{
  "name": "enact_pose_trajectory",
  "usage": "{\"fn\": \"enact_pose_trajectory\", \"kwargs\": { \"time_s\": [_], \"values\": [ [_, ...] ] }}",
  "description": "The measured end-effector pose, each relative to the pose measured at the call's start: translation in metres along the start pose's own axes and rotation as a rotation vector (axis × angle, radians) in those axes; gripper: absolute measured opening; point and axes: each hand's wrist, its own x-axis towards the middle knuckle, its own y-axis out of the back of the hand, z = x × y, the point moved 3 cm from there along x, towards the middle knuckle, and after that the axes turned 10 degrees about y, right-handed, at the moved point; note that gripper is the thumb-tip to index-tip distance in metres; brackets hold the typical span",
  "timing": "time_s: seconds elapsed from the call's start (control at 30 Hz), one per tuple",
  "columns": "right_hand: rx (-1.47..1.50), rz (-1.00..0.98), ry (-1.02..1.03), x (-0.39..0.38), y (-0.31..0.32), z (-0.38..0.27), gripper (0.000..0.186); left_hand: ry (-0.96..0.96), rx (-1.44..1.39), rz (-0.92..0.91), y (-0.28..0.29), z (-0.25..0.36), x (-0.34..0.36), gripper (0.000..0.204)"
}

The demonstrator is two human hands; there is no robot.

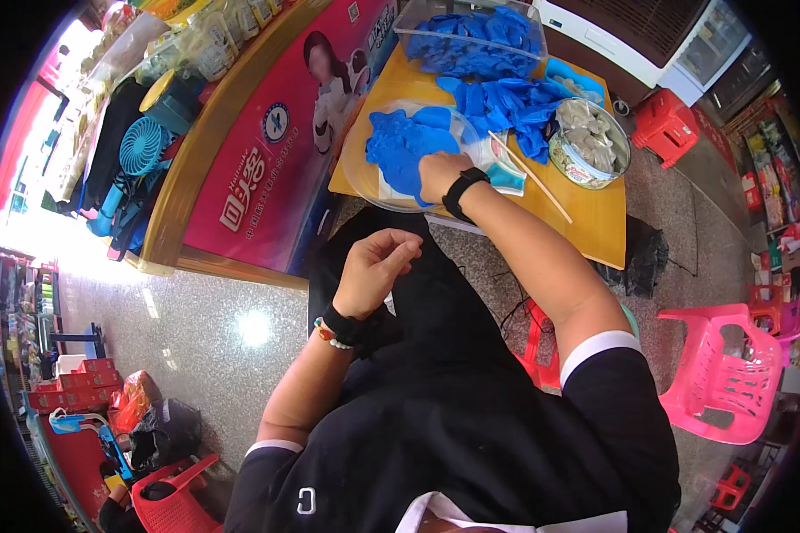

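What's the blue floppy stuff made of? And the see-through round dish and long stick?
Blue floppy stuff: maybe thin rubber or soft plastic, dull, since it lies in loose wrinkles.
See-through round dish: probably smooth, shiny plastic, since it's clear; possibly glass.
Long stick: looks like plain wood or bamboo, pale tan without gloss.

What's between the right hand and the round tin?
Head view: a flat teal piece and a pale stick lie between the right hand and the round tin.
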Motion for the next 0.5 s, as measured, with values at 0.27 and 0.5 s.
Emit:
{"fn": "enact_pose_trajectory", "kwargs": {
  "time_s": [0.27, 0.5],
  "values": [
    [-0.013, 0.224, 0.022, 0.007, -0.013, 0.011, 0.023, 0.002, -0.034, 0.025, 0.007, -0.003, -0.002, 0.018],
    [-0.087, 0.167, 0.018, 0.0, -0.004, 0.002, 0.022, 0.022, -0.082, 0.031, 0.013, -0.009, 0.003, 0.018]
  ]
}}
